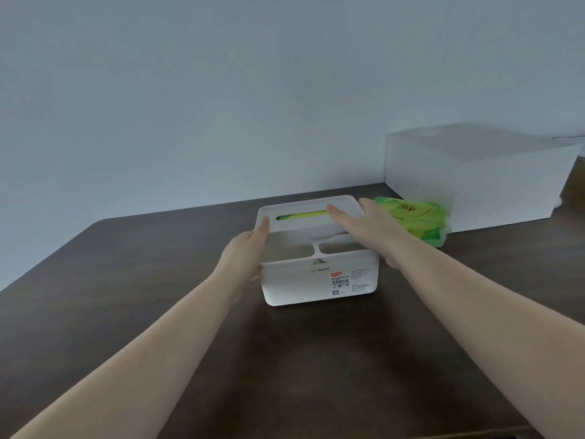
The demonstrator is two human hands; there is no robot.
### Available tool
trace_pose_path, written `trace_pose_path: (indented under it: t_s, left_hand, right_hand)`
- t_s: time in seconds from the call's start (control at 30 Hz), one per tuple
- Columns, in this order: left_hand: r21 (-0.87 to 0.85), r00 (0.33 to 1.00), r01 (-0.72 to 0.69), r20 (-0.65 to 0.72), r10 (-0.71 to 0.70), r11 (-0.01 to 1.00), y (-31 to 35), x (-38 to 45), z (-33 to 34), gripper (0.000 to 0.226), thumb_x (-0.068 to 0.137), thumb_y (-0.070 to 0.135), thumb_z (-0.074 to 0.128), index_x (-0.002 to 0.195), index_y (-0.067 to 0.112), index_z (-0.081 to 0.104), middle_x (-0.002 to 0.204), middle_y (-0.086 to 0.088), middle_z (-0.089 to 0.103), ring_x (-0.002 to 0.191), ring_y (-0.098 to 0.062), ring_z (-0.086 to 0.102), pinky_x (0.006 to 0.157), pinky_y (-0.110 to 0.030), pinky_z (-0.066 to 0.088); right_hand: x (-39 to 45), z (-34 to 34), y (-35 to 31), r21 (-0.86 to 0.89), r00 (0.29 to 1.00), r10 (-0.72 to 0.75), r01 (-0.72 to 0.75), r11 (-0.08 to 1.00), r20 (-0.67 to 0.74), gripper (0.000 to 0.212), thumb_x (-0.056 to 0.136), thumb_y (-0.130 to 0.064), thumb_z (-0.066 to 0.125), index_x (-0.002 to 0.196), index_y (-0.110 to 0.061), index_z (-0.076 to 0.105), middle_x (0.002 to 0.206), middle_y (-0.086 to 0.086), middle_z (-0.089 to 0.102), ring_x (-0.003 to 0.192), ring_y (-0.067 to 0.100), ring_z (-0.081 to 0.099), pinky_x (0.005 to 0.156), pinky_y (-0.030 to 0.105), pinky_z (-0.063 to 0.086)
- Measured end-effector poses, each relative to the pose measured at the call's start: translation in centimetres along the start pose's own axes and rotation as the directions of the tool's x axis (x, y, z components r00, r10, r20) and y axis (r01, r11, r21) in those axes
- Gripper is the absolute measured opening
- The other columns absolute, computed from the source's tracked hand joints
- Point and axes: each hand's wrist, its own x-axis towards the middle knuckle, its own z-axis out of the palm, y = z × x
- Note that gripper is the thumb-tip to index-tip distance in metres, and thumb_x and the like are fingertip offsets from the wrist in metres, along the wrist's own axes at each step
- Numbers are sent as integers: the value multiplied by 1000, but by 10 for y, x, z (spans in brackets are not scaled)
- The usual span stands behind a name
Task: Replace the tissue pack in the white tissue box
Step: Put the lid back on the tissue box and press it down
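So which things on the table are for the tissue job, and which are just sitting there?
For the job:
white tissue box
its lid, lifted by both hands
green tissue pack
left hand
right hand

Just sitting there:
big white box by the wall

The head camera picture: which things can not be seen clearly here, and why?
- White tissue box, head view: the lifted lid and near wall hide most of its inside.
- Green tissue pack: the right hand covers its left end; print blurred.
- Box label: text too small.
- Translucent container: contents unclear.
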Motion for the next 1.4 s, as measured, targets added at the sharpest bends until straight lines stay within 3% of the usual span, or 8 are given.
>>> trace_pose_path:
  t_s: [0.1, 0.37, 0.6, 0.73, 0.83, 1.0, 1.2, 1.4]
  left_hand:
    - [-56, 992, -51, 110, 57, 997, -8, -12, 5, 70, 71, 74, 58, 125, 31, 50, 119, 13, 62, 107, -12, 62, 97, -41, 52]
    - [93, 997, -52, 63, 47, 994, -8, -16, 12, 112, 51, 73, 72, 143, 23, 34, 136, 4, 55, 119, -22, 59, 98, -45, 52]
    - [216, 998, -48, 39, 40, 975, -12, -12, 12, 83, 80, 56, 61, 146, 15, 31, 142, -4, 49, 123, -27, 53, 99, -42, 49]
    - [199, 998, -59, 29, 54, 978, -13, -12, 11, 78, 80, 64, 54, 140, 15, 41, 135, -1, 54, 121, -24, 54, 101, -43, 48]
    - [84, 999, -40, 26, 38, 996, -14, -7, 8, 52, 90, 58, 43, 121, 17, 52, 113, 4, 59, 108, -21, 57, 100, -44, 49]
    - [-12, 999, -22, 43, 22, 1000, -8, 11, 5, 34, 99, 47, 35, 117, 25, 53, 105, 4, 60, 106, -24, 60, 99, -46, 51]
    - [39, 999, -37, 33, 36, 999, -15, 36, 0, 52, 96, 52, 36, 133, 21, 56, 128, -1, 63, 116, -24, 60, 99, -48, 51]
    - [-28, 997, -71, 29, 72, 997, -19, 56, -1, 40, 95, 49, 44, 118, 25, 65, 118, -2, 70, 111, -26, 66, 95, -50, 55]
  right_hand:
    - [-13, 2, 2, -38, 993, -114, 115, 993, 20, 96, 78, -65, 58, 153, -23, 15, 159, -1, 26, 145, 21, 27, 110, 34, 28]
    - [-9, 4, -3, -307, 991, -123, 134, 942, 54, 95, 67, -69, 64, 141, -16, 35, 135, 3, 56, 124, 23, 51, 100, 35, 43]
    - [-12, 5, -4, -350, 993, -109, 120, 929, 50, 103, 74, -74, 52, 152, -16, 19, 152, 5, 40, 138, 26, 39, 106, 37, 35]
    - [-12, 5, 5, -41, 1000, -4, 4, 999, 8, 89, 83, -70, 42, 152, -18, 22, 155, 6, 34, 141, 28, 35, 113, 42, 30]
    - [-8, 5, 10, 60, 997, 82, -81, 995, -7, 62, 88, -59, 41, 130, -13, 48, 127, 8, 57, 116, 27, 54, 99, 46, 45]
    - [13, 2, 0, 153, 992, 124, -125, 980, 14, 44, 88, -42, 42, 120, -13, 52, 117, 11, 62, 100, 28, 60, 75, 36, 51]
    - [31, 30, 0, -117, 991, -47, 32, 993, -123, 51, 100, -31, 27, 139, 1, 34, 129, 21, 55, 118, 37, 52, 88, 38, 38]
    - [50, 24, -3, -287, 994, -76, 50, 957, -79, 56, 101, -39, 26, 137, 2, 37, 129, 22, 57, 119, 37, 53, 82, 36, 37]
